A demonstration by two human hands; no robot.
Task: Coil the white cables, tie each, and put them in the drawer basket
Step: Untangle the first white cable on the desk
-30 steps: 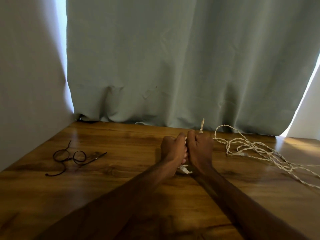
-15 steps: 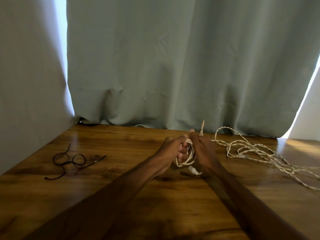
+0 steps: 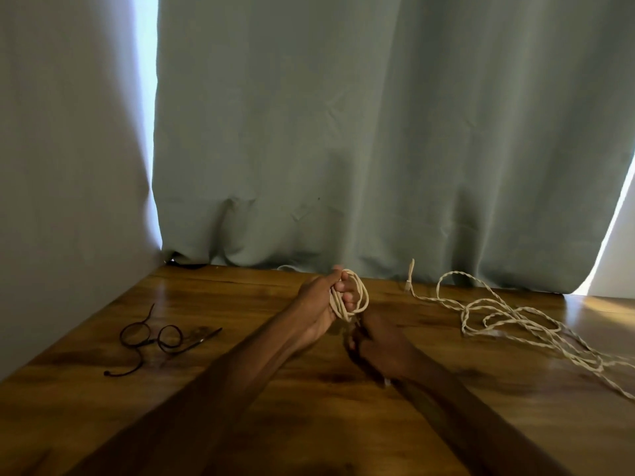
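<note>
Nearest, the right hand [image 3: 374, 341] sits low over the surface [image 3: 257, 293], just below the coil. It is dark and blurred, so I cannot tell whether its grip is closed on a cable end or slack. A small pale speck by its wrist may be a plug; not certain. Just beyond, the left hand [image 3: 318, 304] is raised, fingers curled through a small coil [image 3: 345, 312] of white cable, loops hanging round the fingers. Grip closed on it, likely to keep the turns from springing apart while a tail is wrapped round as a tie. Judged step: tying off this one. Off to the left lie glasses [image 3: 151, 338], well apart from the work. To the right a loose cable [image 3: 498, 317] sprawls tangled across the surface, one end standing up near the curtain [image 3: 343, 149]; not yet coiled. Drawer basket not in view.
</note>
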